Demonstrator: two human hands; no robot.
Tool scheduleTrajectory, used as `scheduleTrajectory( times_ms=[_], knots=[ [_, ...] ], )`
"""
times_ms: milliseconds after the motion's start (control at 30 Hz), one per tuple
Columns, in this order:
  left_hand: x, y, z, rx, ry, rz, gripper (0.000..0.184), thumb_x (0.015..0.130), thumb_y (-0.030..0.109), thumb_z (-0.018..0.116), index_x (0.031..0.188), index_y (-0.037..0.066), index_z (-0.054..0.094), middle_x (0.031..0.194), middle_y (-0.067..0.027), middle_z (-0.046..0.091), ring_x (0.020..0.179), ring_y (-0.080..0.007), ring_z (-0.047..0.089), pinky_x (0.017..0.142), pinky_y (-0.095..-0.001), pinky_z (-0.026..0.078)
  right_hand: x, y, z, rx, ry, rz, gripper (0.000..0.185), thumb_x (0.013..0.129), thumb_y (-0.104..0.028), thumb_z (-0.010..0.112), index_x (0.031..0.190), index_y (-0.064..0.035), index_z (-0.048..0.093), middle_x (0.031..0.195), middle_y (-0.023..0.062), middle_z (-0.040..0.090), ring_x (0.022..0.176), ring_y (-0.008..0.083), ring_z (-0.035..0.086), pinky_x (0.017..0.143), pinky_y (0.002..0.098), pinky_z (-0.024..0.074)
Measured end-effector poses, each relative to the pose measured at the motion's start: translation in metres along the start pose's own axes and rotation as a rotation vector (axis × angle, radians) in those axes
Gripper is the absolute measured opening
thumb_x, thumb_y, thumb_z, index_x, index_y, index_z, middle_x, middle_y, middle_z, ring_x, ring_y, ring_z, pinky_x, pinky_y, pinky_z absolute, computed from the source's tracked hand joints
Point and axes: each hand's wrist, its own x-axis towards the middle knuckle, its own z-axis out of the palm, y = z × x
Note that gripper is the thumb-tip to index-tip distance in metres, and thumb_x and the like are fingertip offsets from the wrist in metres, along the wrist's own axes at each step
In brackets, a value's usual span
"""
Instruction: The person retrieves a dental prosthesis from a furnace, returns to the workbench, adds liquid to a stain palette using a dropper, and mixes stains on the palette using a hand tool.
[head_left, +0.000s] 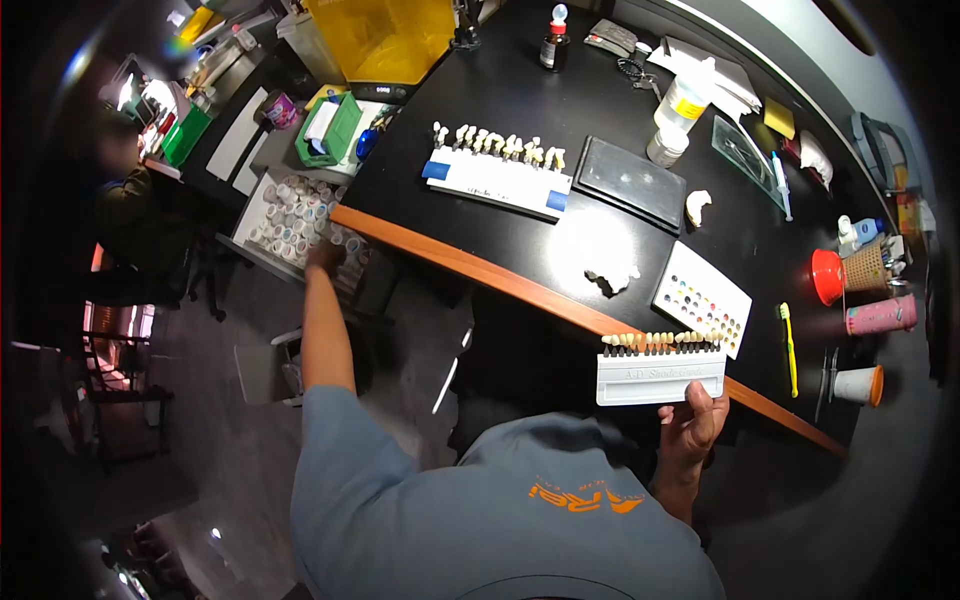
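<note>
In a grey shirt point(440, 500) close below the camera, holds a shade guide point(640, 380) at the near edge of the desk point(480, 90), gripped between thumb and partly curled fingers of the right hand point(695, 422). Reaches with the left hand point(326, 257) into an open drawer point(255, 252) of jars point(288, 208) by the desk's left end; cannot tell its openness or any hold on a jar. Has a card point(703, 300) and a tooth rack point(495, 181) lying on the desk.
</note>
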Motion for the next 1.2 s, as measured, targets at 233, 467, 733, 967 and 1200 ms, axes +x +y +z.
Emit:
scheduleTrajectory(
  times_ms=[233,467,733,967,1200],
  knots=[
    [-0.209,0.165,-0.218,-0.664,0.33,0.936,0.027,0.09,0.018,0.077,0.11,0.0,0.07,0.101,-0.0097,0.073,0.092,-0.0177,0.07,0.083,-0.0312,0.054,0.007,0.002,-0.015,-0.019,-0.043,0.001,0.029,0.095,-0.015,0.061,0.112,0.0078,0.061,0.085,0.0168,0.071,0.054,0.0146,0.064,0.046,0.0219,0.0494],
    [-0.297,0.348,-0.181,0.304,0.105,1.495,0.089,0.066,0.023,0.093,0.144,0.004,0.055,0.136,-0.018,0.063,0.124,-0.0311,0.062,0.106,-0.0396,0.049,0.007,0.01,-0.017,-0.012,-0.095,-0.046,0.028,0.098,-0.013,0.06,0.119,0.0053,0.059,0.096,0.0121,0.071,0.064,0.0121,0.066,0.049,0.0211,0.0543],
    [-0.286,0.389,-0.177,0.405,-0.324,1.201,0.087,0.058,0.028,0.099,0.133,0.0,0.064,0.107,-0.016,0.072,0.096,-0.0274,0.069,0.084,-0.0382,0.054,0.007,0.011,-0.025,-0.02,-0.14,-0.054,0.027,0.098,-0.013,0.06,0.119,0.0052,0.059,0.096,0.0141,0.071,0.065,0.0133,0.067,0.049,0.0206,0.0538],
    [-0.327,0.362,-0.191,0.443,-0.109,1.331,0.058,0.06,0.024,0.095,0.103,-0.001,0.066,0.085,-0.016,0.069,0.08,-0.0325,0.067,0.075,-0.039,0.05,0.011,0.015,-0.024,-0.069,-0.121,-0.071,0.028,0.098,-0.01,0.06,0.12,0.0063,0.058,0.098,0.0178,0.071,0.064,0.0143,0.067,0.048,0.0213,0.054],
    [-0.337,0.311,-0.209,0.281,0.093,1.389,0.06,0.066,0.027,0.094,0.11,-0.002,0.065,0.098,-0.0183,0.07,0.088,-0.0308,0.069,0.083,-0.0382,0.055,0.009,0.015,-0.023,-0.104,-0.073,-0.073,0.029,0.098,-0.013,0.059,0.119,0.0072,0.057,0.097,0.0181,0.071,0.064,0.0148,0.067,0.048,0.0215,0.0543]
  ],
)
